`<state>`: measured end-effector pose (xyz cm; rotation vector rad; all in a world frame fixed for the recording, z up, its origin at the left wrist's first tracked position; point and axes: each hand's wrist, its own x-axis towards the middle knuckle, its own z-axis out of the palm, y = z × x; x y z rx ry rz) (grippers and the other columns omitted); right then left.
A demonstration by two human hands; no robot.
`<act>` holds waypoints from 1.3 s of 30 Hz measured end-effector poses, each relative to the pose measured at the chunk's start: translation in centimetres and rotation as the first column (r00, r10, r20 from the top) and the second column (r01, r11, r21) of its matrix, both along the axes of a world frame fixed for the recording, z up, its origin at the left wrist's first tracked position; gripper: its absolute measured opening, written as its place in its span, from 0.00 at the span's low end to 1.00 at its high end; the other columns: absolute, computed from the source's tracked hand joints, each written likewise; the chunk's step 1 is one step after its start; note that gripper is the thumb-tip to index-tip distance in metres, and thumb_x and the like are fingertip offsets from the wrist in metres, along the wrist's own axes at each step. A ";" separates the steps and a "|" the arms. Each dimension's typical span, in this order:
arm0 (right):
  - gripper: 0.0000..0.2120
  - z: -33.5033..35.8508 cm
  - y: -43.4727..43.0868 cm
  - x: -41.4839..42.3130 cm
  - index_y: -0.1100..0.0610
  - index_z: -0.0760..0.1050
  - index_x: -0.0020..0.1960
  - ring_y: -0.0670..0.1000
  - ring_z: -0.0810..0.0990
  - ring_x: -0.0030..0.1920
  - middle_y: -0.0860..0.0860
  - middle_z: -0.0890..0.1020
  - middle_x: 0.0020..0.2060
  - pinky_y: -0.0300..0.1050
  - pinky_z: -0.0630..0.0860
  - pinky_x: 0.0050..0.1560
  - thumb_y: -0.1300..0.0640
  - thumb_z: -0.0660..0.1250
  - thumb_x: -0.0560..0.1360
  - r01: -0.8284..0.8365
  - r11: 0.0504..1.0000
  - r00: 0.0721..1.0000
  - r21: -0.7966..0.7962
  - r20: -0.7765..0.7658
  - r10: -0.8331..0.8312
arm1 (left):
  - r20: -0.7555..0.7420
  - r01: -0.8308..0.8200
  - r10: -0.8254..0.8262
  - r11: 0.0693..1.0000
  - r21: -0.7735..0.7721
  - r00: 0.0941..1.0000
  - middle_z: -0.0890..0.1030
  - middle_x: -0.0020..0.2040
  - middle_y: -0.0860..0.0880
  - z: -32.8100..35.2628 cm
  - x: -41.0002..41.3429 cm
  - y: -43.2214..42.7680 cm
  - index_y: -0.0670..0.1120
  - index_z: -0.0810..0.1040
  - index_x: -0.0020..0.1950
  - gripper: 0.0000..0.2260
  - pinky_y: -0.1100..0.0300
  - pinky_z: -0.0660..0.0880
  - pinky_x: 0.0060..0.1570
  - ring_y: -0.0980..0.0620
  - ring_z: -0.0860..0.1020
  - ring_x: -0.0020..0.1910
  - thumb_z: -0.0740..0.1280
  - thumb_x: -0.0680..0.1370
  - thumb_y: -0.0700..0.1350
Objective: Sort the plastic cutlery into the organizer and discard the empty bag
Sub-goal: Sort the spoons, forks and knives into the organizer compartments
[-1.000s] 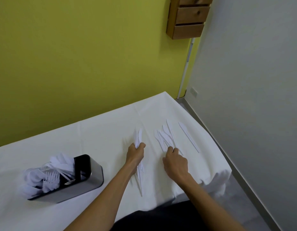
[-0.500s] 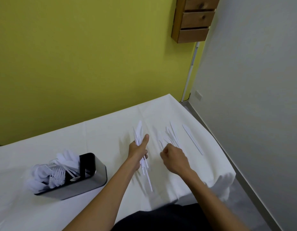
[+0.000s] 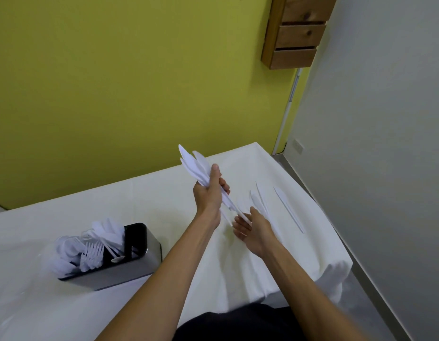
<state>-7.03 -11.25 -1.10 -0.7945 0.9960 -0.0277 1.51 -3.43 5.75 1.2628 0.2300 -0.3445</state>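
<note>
First, left hand (image 3: 208,198): raised above the desk, with the fingers and thumb wrapped round a bundle of knives (image 3: 197,169) near its middle.
Bundle of knives: white plastic. The long axis slanted, with the blades up and away to the left and the handles down to the right, toward the other hand. The blades overlapped and blurred, so they could not be counted.
Right hand (image 3: 256,230): low over the desk, fingers straight and loosely spread. They pointed left at the handle ends and gripped nothing visible. Whether they touched the handle tips could not be told.
Loose knives (image 3: 259,200): lay on the desk just beyond the right hand, tips pointing away, their near ends hidden behind that hand.
Single knife (image 3: 288,209): flat on the desk, apart to the right of the others. Its blade was at the far end and its handle toward the person.
Organizer (image 3: 139,264): a steel box with a black inside, standing on the desk well to the left. White forks (image 3: 92,252) and spoons (image 3: 65,247) stuck out of it, and the pieces behind them were too blurred to sort.
Desk (image 3: 152,198): covered in white cloth, which hung in folds at the near right corner.
Wooden drawer unit (image 3: 297,33): on the wall, cut off by the top edge.
</note>
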 end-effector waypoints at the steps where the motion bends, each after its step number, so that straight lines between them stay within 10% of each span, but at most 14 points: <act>1: 0.20 0.5 0.0 0.5 0.65 0.76 0.53 0.57 0.79 0.44 0.58 0.79 0.43 0.50 0.78 0.54 0.49 0.55 0.83 0.038 0.993 0.998 0.115 0.038 -0.043 | 0.037 0.011 -0.011 1.000 -0.001 0.999 0.76 0.28 0.51 0.6 -0.3 -0.4 0.46 0.76 0.37 0.15 0.56 0.75 0.39 0.52 0.75 0.29 0.70 0.79 0.53; 4: 0.18 2.1 0.1 1.6 0.67 0.74 0.58 0.61 0.82 0.52 0.63 0.82 0.49 0.56 0.78 0.59 0.54 0.52 0.84 0.080 0.951 0.977 0.300 0.166 -0.135 | 0.098 0.048 -0.052 0.998 0.038 0.994 0.78 0.30 0.49 1.6 -1.3 -0.8 0.46 0.77 0.35 0.16 0.60 0.76 0.37 0.53 0.77 0.30 0.71 0.78 0.55; 11: 0.19 5.2 0.5 1.7 0.64 0.75 0.44 0.54 0.82 0.27 0.58 0.81 0.28 0.43 0.80 0.30 0.61 0.48 0.83 0.087 0.907 0.945 0.412 0.253 -0.206 | 0.241 0.164 -0.188 0.979 0.117 0.952 0.85 0.37 0.46 2.7 -1.9 -0.5 0.45 0.81 0.48 0.10 0.61 0.76 0.41 0.54 0.84 0.39 0.75 0.75 0.51; 19: 0.18 5.2 0.5 1.8 0.68 0.77 0.46 0.59 0.85 0.36 0.61 0.82 0.37 0.47 0.82 0.36 0.69 0.48 0.78 0.065 0.909 0.944 0.412 0.270 -0.190 | 0.236 0.106 -0.104 0.994 0.001 0.966 0.81 0.36 0.46 3.5 -2.1 -0.9 0.42 0.77 0.43 0.09 0.49 0.81 0.51 0.48 0.83 0.36 0.77 0.73 0.42; 26: 0.32 6.3 0.7 1.7 0.69 0.76 0.24 0.54 0.82 0.26 0.58 0.80 0.25 0.42 0.80 0.29 0.69 0.43 0.79 0.011 0.890 0.932 0.456 0.317 -0.174 | 0.377 0.049 -0.039 0.999 -0.016 0.926 0.85 0.44 0.49 3.6 -2.4 -0.7 0.47 0.72 0.59 0.19 0.53 0.78 0.54 0.45 0.85 0.47 0.74 0.72 0.45; 39: 0.18 4.3 1.9 3.2 0.66 0.78 0.45 0.52 0.81 0.36 0.56 0.81 0.34 0.43 0.79 0.40 0.69 0.48 0.76 0.086 0.936 0.980 0.341 0.140 -0.140 | 0.385 -0.047 0.007 0.994 0.094 0.923 0.79 0.36 0.48 3.1 -2.5 0.2 0.43 0.75 0.45 0.11 0.54 0.78 0.38 0.49 0.79 0.30 0.75 0.73 0.46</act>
